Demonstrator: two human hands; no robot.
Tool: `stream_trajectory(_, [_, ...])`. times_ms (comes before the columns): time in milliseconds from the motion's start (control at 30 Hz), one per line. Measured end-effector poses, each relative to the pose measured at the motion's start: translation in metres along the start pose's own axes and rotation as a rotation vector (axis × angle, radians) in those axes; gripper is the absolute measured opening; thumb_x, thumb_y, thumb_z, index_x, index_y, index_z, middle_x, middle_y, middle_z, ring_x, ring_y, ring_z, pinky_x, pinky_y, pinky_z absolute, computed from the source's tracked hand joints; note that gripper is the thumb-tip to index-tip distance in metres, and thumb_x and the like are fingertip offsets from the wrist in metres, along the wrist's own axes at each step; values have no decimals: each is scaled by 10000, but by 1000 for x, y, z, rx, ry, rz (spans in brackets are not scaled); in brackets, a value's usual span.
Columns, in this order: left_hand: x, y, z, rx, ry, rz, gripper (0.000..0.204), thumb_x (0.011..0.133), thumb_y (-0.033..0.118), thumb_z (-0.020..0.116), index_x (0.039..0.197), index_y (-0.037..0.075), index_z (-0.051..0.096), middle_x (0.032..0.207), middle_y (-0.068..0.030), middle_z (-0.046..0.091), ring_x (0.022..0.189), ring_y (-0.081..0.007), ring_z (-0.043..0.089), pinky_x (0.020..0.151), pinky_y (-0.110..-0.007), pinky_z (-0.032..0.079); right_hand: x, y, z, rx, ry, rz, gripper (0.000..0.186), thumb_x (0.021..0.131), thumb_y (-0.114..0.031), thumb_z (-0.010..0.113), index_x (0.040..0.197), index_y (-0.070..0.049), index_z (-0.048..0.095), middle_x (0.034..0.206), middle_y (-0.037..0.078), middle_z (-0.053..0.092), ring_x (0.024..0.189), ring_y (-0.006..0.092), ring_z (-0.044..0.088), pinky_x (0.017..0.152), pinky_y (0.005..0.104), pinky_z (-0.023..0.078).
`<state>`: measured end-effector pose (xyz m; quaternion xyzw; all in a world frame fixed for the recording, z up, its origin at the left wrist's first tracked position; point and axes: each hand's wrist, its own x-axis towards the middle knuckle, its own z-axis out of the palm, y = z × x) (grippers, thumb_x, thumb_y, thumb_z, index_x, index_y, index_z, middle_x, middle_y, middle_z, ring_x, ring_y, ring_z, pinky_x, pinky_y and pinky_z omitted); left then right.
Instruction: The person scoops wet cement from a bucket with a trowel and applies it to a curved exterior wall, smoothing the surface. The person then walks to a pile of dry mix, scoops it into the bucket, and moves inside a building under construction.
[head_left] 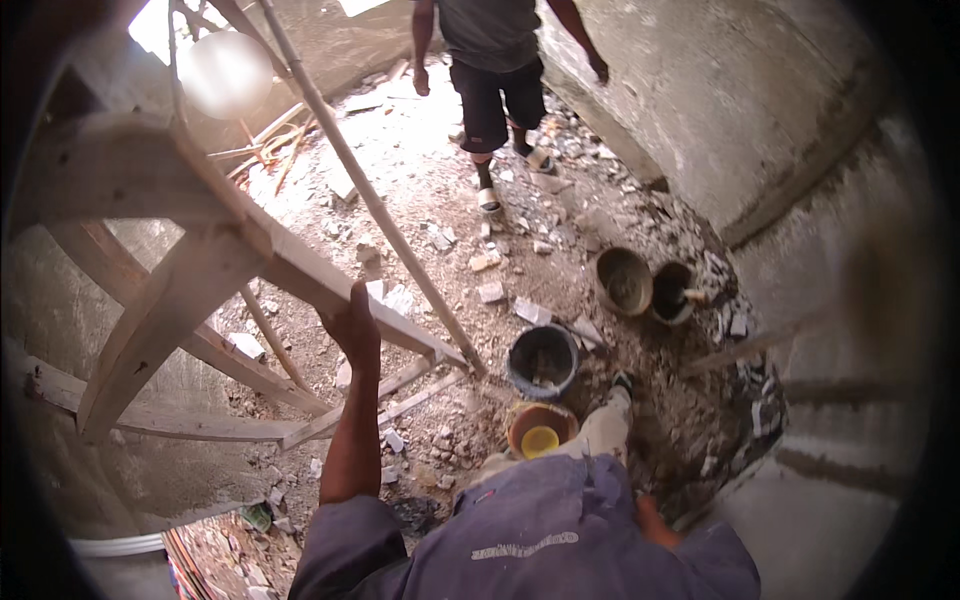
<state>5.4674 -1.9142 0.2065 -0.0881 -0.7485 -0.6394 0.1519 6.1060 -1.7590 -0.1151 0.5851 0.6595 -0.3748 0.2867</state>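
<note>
My left hand is closed round the edge of a long pale wooden beam, its fingers partly hidden behind the wood. The beam belongs to a timber frame with crossing pieces on my left. My right hand hangs low beside my purple-grey shirt, near my hip. Its fingers are mostly hidden, so whether it holds anything does not show. In front of my feet stands a black bucket with some material in it. Closer to me sits an orange-brown bucket with a yellow round container inside.
Two more buckets, one greyish and one dark, stand ahead to the right. A slanting pole rises beside the frame. Rubble covers the ground. Another person stands ahead, and bare walls run along the right.
</note>
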Motion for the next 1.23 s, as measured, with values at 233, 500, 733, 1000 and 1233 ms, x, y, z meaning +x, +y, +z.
stream_trajectory(233, [10, -25, -13, 707, -98, 656, 150, 894, 129, 508, 927, 16, 600, 895, -246, 572, 816, -372, 561, 791, -446, 427, -82, -68, 65, 325, 56, 6, 439, 833, -320, 554, 1146, -13, 572, 1146, 213, 570, 1058, 335, 545, 902, 438, 419])
stream_trajectory(500, [5, -13, -1, -161, -188, -49, 512, 854, 261, 602, 1139, -86, 357, 778, -123, 591, 777, -238, 538, 748, -375, 447, -147, -4, 88, 233, 170, 201, 409, 855, -292, 499, 1161, -32, 574, 1174, 221, 556, 1104, 343, 526, 924, 445, 406])
stream_trajectory(733, [22, -66, 3, -157, -157, 22, 482, 904, 260, 517, 1190, -93, 358, 1001, -228, 531, 905, -275, 527, 827, -408, 437, -172, 41, 136, 309, 169, 305, 386, 863, -279, 486, 1151, -40, 581, 1175, 221, 556, 1117, 348, 522, 925, 446, 404])
stream_trajectory(1000, [38, -49, -17, 127, -128, 174, 669, 845, 360, 650, 1210, -110, 346, 1127, -247, 486, 982, -312, 497, 847, -422, 420, -261, -3, 190, 1771, -42, 93, 329, 851, -277, 566, 1053, -22, 615, 982, 160, 623, 930, 303, 598, 833, 404, 446])
stream_trajectory(1233, [15, -9, -7, 282, -103, 263, 648, 769, 326, 718, 1154, -82, 393, 1007, -242, 506, 911, -385, 541, 784, -471, 438, -194, 17, 241, 1256, -92, 243, 291, 852, -266, 568, 1015, -30, 615, 952, 148, 623, 891, 291, 596, 796, 403, 449])
